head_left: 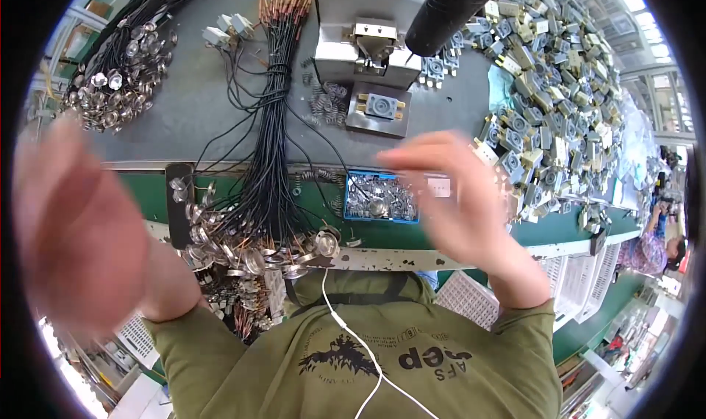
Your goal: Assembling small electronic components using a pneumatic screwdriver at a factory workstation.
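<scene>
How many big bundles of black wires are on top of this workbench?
2: a left bundle in the upper left corner, and a middle bundle stretching toward the near edge. More may be hidden.

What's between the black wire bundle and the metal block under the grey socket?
Head view: mainly loose coil springs, on the grey tabletop between wire bundle and block.

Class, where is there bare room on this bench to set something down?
Bare: the grey tabletop between the left-hand metal cups and the black wire bundle; a smaller patch between the metal block and the connector heap. Crowded: that heap, and the bundle's lower end, where more cups cluster.
</scene>
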The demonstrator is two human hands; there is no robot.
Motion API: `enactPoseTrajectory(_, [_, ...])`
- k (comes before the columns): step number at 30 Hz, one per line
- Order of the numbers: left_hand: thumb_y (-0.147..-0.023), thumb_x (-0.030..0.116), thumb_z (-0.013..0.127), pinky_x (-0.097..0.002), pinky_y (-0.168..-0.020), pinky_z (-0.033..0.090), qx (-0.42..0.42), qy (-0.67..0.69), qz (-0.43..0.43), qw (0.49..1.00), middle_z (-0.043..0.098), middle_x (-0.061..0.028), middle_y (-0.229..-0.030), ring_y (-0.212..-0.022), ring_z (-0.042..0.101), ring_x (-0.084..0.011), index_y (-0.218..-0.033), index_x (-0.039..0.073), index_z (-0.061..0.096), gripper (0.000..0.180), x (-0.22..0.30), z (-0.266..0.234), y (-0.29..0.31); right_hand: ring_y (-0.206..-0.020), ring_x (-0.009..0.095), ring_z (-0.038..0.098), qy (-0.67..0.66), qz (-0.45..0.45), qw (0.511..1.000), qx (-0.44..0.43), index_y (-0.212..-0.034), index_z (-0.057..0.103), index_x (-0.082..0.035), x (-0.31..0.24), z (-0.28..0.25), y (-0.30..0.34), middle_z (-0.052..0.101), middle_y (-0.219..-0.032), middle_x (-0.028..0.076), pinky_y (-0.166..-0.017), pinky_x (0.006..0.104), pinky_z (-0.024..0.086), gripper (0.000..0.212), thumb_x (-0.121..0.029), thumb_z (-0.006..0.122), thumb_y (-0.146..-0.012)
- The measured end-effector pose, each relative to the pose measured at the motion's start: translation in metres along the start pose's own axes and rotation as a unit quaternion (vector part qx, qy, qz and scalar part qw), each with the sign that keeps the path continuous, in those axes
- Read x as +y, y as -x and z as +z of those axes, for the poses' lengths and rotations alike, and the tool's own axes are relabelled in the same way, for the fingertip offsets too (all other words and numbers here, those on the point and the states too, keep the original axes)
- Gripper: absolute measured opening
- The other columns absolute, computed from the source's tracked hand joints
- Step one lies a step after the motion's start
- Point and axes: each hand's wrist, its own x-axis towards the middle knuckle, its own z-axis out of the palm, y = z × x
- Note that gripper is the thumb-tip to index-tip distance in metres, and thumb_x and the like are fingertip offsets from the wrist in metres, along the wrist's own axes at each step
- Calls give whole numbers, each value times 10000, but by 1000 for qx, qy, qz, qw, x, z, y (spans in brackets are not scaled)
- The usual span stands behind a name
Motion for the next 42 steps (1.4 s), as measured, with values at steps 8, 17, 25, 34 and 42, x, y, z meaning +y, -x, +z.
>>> enactPoseTrajectory(8, [-934, 41, 715, -295, -802, 535, 9, -592, -236, 771, 725, -69, -1061, -871, 675, -138, -1137, 44, 721, 203, -107, -50, -4, -906, 319, 662, 231, 0, 969, -86, -1039, 696, -75, 61, 2, -12, 670, -950, 101, -772, 412, 545, 251, -210, 807, -859])
enactPoseTrajectory(17, [-944, 73, 703, -326, -750, 530, -98, -584, -271, 759, 683, -113, -981, -812, 657, -242, -1101, 4, 689, 172, -125, -81, 5, -978, 291, 676, 250, -72, 961, -97, -1134, 713, -76, 111, 13, -18, 735, -1075, 74, -862, 412, 546, 324, -144, 794, -827])
enactPoseTrajectory(25, [-929, 83, 741, -270, -736, 513, -17, -621, -241, 746, 737, -49, -959, -840, 652, -119, -1096, 34, 706, 177, -107, -95, 8, -872, 306, 641, 196, 68, 954, -217, -978, 729, -56, 45, 40, 29, 680, -955, 117, -777, 407, 525, 275, -272, 828, -839])
enactPoseTrajectory(34, [-922, 104, 722, -353, -767, 542, -112, -612, -210, 754, 705, -75, -965, -851, 677, -234, -1058, 48, 704, 148, -132, -78, -1, -533, 146, 654, 14, 341, 894, -289, -1078, 720, -56, 35, -6, -26, 670, -639, 49, -548, 306, 507, 152, -176, 689, -990])
enactPoseTrajectory(42, [-895, 128, 699, -432, -783, 533, -216, -607, -198, 738, 663, -93, -901, -896, 665, -320, -937, 56, 622, 114, -192, -68, 1, -643, 232, 663, 87, 194, 971, -112, -1066, 729, -63, 56, 16, 30, 705, -795, 106, -616, 346, 531, 199, -136, 792, -891])
